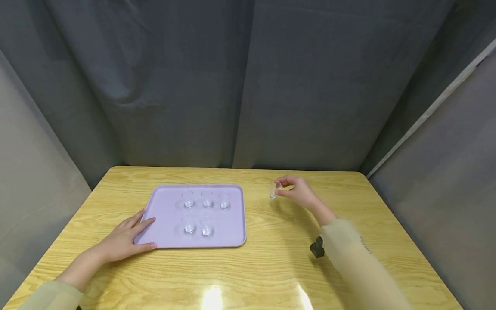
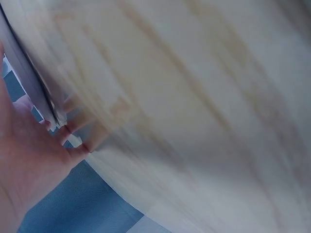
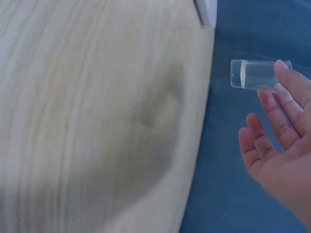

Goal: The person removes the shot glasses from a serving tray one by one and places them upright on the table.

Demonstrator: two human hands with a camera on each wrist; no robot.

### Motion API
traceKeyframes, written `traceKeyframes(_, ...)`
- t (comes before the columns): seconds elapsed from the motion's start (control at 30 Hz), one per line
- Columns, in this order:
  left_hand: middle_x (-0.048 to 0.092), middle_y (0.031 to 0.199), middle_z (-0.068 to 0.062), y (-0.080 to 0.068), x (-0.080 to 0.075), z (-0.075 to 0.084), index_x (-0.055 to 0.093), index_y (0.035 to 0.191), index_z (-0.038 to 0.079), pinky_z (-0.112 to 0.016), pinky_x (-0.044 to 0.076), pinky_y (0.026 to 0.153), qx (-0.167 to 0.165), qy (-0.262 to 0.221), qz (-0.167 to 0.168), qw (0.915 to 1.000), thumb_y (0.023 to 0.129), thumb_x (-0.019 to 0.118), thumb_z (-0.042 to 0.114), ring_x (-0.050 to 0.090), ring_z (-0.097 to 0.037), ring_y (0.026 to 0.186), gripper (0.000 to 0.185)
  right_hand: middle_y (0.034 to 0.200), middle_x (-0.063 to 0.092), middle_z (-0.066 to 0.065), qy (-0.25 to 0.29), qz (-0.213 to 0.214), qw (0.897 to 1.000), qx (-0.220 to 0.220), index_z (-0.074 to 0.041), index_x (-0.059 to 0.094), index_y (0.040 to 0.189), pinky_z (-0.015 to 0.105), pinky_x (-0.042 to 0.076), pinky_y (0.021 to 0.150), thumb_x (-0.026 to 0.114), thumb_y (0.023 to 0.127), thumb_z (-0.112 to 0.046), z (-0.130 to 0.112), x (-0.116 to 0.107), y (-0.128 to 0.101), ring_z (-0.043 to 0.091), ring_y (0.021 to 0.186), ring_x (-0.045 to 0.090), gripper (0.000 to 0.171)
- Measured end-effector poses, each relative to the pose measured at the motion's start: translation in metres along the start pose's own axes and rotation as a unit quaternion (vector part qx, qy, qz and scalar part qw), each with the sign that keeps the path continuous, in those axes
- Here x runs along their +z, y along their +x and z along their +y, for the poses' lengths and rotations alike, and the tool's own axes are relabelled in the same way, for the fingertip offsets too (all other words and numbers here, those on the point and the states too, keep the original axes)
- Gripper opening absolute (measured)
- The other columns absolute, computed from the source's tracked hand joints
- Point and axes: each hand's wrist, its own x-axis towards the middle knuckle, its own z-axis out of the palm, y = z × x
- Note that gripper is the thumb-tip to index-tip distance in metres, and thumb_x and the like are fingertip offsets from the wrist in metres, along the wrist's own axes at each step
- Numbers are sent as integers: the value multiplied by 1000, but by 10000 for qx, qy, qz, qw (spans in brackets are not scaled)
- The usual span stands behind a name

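A lilac tray (image 1: 162, 202) lies on the wooden table (image 1: 271, 267), left of centre. Several small clear glasses stand on it, three in the far row (image 1: 207, 201) and two in the near row (image 1: 197, 227). My left hand (image 1: 129, 234) rests on the tray's near left corner with fingers straight, thumb along the front rim; the left wrist view shows the fingers (image 2: 80, 131) at the tray edge (image 2: 29, 82). My right hand (image 1: 296, 191) pinches one more clear glass (image 1: 273, 190) just above the table, right of the tray. The glass (image 3: 252, 74) sits at the fingertips (image 3: 284, 73).
Grey curtain walls close in the table on the back and both sides. A small dark object (image 1: 317, 247) sits by my right forearm. Bare wood stretches between the tray and my right hand and along the front edge.
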Motion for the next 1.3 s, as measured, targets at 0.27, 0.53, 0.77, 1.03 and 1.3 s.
traceKeyframes(0.27,21,152,-24,-2,-1,2,42,142,14,-67,24,98,86,35,43,9999,80,61,62,26,-51,131,81,108,66,9,-42,232,9990,377,-7,64,117,49,43,95,70,86,-20,18,21,8,31,110,55,34)
traceKeyframes(0.53,21,152,-24,-3,-2,1,43,142,14,-68,24,98,41,18,80,10000,80,61,63,25,-51,132,81,112,66,11,15,233,9983,542,-4,63,119,48,43,94,69,87,-18,30,28,11,32,111,54,35)
traceKeyframes(0.77,20,153,-24,0,-2,0,42,143,15,-68,23,98,5,-23,62,10000,80,60,64,23,-50,133,81,113,65,12,161,148,9979,614,-6,61,123,48,43,94,67,88,-19,34,28,10,32,112,53,38)
traceKeyframes(1.03,20,152,-24,-2,-2,0,42,143,15,-67,22,99,20,-12,8,10000,81,60,63,24,-51,132,81,123,59,18,292,-66,9978,586,-3,51,133,50,41,96,67,88,-17,33,28,9,36,115,51,50)
traceKeyframes(1.3,20,153,-24,0,-2,2,42,143,15,-68,22,99,19,-17,22,10000,80,60,64,23,-51,133,82,140,48,12,102,-124,9986,501,-10,42,141,54,37,99,69,86,-29,16,14,5,36,126,42,64)
